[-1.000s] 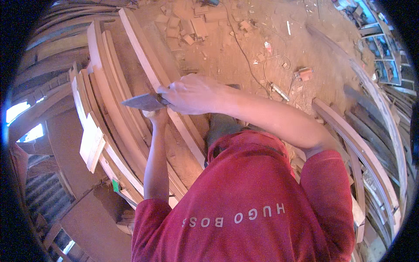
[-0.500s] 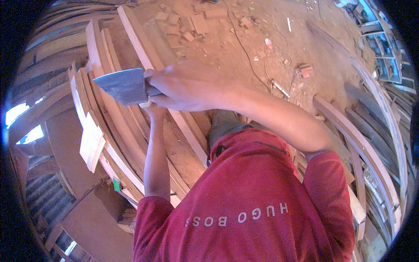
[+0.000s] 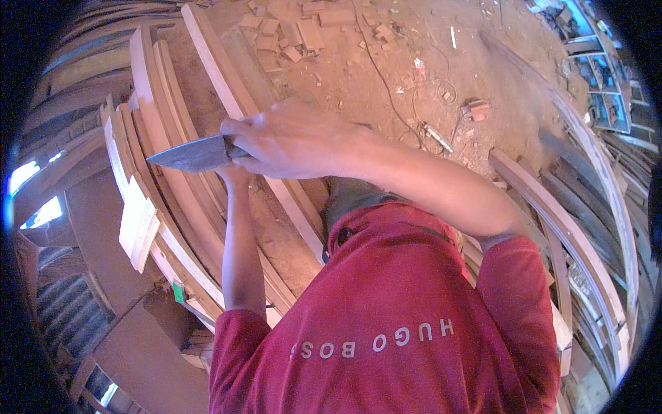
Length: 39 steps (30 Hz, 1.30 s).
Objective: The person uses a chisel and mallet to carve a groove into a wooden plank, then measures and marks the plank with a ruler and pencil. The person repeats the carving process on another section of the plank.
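Note:
My right hand (image 3: 289, 138) grips a short-handled tool with a flat, dark steel blade (image 3: 193, 156) that points left over curved pale timber boards (image 3: 155, 83). My left hand (image 3: 233, 172) is just below the blade and right hand, its fingers mostly hidden; what it touches or holds cannot be made out. A straight light timber (image 3: 218, 76) runs diagonally beneath my right hand, beside the stacked curved pieces.
Light offcuts (image 3: 138, 228) rest on the left stack. Scattered blocks (image 3: 307, 34), a cord (image 3: 386, 83) and a small orange object (image 3: 476, 110) lie on the dusty floor. Long curved timbers (image 3: 552, 221) line the right, with a pale shelving frame (image 3: 600, 83) behind.
The blade rose and turned its broad face into view half a second ago; now it is lower and seen more edge-on. My right hand has shifted slightly leftward from a second ago.

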Each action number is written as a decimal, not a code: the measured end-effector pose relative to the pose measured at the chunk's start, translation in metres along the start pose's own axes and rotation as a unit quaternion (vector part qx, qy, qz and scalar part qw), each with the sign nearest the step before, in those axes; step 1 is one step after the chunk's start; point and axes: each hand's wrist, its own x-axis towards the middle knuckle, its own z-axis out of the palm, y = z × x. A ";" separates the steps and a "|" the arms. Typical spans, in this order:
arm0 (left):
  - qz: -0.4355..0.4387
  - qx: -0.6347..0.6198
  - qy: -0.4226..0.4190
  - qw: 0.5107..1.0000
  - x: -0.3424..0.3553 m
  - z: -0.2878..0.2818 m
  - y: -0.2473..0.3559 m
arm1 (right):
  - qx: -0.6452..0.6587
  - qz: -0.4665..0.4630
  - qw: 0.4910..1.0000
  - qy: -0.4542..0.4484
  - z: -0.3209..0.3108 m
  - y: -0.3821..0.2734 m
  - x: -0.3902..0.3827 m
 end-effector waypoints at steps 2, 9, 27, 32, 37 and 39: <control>0.006 -0.008 0.014 1.000 0.010 0.000 0.004 | -0.006 -0.003 1.000 0.010 -0.002 0.001 0.003; 0.014 -0.015 0.019 1.000 0.008 -0.001 0.004 | 0.007 0.024 0.999 -0.021 -0.009 -0.004 0.011; 0.012 -0.009 -0.029 0.999 0.014 0.020 -0.014 | -0.053 -0.005 0.998 -0.038 -0.002 0.016 -0.007; 0.037 0.103 -0.036 0.993 0.009 -0.015 -0.044 | -0.104 -0.001 0.992 -0.077 0.015 0.024 -0.010; -0.050 -0.070 -0.024 0.996 0.004 0.010 -0.025 | -0.035 0.009 0.999 -0.017 0.004 0.013 -0.017; -0.004 0.015 -0.031 0.999 0.004 -0.016 -0.047 | -0.064 0.000 0.997 -0.041 0.024 0.021 -0.019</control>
